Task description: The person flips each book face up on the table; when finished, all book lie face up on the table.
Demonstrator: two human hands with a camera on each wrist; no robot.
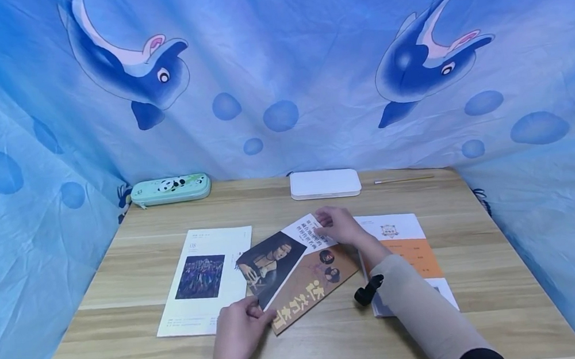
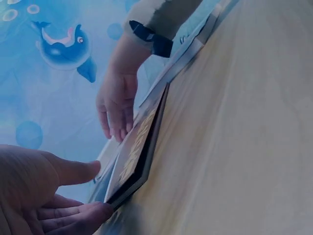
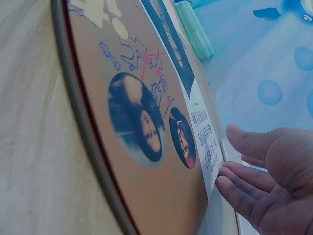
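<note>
At far left on table: pencil case; nearer, left booklet. Next: left hand, unclenched, touching near left edge of book, slanted mid-table and partly over left booklet. At far right edge of book: right hand, loosely extended, not grasping. Farther right: right booklet.

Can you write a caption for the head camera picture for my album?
Left hand and right hand at opposite edges of a book, with a dolphin curtain behind.
</note>
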